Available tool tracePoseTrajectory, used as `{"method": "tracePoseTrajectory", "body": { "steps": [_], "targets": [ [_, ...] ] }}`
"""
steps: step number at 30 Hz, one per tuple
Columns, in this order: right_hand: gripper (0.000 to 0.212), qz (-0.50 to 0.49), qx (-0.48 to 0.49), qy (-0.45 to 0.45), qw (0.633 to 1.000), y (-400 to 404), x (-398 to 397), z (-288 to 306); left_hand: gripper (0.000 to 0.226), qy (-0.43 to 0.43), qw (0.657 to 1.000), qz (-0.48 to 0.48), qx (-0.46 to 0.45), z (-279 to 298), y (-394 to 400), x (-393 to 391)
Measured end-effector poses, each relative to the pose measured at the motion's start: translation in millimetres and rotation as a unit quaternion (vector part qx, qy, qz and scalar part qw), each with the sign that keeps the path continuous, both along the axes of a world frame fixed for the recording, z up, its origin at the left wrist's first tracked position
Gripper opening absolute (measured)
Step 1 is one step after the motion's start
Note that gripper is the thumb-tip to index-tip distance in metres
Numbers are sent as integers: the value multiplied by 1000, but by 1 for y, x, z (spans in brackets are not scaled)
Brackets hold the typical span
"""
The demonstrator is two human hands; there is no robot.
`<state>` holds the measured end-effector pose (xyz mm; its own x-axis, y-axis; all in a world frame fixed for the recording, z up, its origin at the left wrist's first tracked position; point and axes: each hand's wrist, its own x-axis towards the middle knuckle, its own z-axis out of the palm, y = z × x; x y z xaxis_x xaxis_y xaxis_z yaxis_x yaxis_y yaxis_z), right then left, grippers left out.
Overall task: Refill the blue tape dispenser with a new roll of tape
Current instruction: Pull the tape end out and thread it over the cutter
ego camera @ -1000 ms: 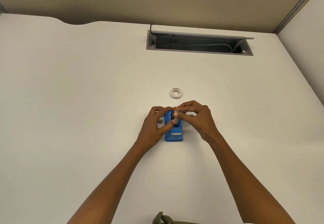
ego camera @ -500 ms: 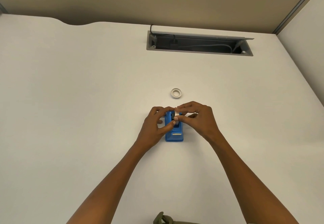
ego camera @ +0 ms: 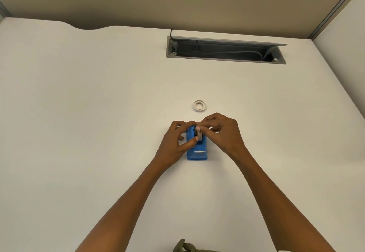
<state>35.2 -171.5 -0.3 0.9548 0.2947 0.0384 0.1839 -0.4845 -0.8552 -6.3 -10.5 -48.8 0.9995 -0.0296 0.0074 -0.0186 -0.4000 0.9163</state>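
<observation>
A: What do the hands do now?

B: I see both over the blue tape dispenser (ego camera: 197,149), approx. in the middle of the worktop (ego camera: 79,113). The left hand (ego camera: 174,143) curls around the dispenser's left side, thumb tip lying on the top, near the white tape roll (ego camera: 199,136) that sits in the slot. The right hand (ego camera: 223,133) comes from the right; its fingers are bent together, and thumb w/ forefinger pinch at the top of that roll. If they hold the roll itself or only a tape end, I cannot tell, it is too small.

A: And the dispenser, it stands or is lifted?

B: It stands flat on the worktop, cutter end toward me, the far end under the fingers. A dark part shows in the slot just left of the roll.

A: Other things around?

B: A second ring (ego camera: 199,106), white, lies flat a bit beyond the hands, not touching them. Far behind is an open cable tray (ego camera: 225,51) sunk in the worktop, w/ cables inside. At the bottom edge is some olive-green fabric (ego camera: 184,246).
</observation>
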Motion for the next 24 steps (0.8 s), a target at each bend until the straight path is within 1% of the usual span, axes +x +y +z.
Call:
{"method": "tracePoseTrajectory", "body": {
  "steps": [2,4,12,16,19,21,24],
  "targets": [
    [22,12,12,23,1000,-3,-1,2,40,-6,1000,-3,-5,0,0,0],
    [24,23,13,28,999,-4,-2,2,40,-8,1000,-2,-6,1,0,-1],
    [19,15,6,-2,1000,-2,-1,-1,41,2,1000,2,-14,0,-2,-2],
    [12,5,-22,-44,999,1,0,0,40,3,1000,2,-10,0,-1,-1],
    [17,16,-21,-50,998,-1,0,5,41,5,1000,2,-17,0,-1,0],
    [19,40,-48,-72,995,-6,0,7,40,6,1000,-1,-21,1,-1,0],
    [14,76,-119,-134,981,-10,-1,10,39,3,1000,-7,-16,2,-1,1]
  ]
}}
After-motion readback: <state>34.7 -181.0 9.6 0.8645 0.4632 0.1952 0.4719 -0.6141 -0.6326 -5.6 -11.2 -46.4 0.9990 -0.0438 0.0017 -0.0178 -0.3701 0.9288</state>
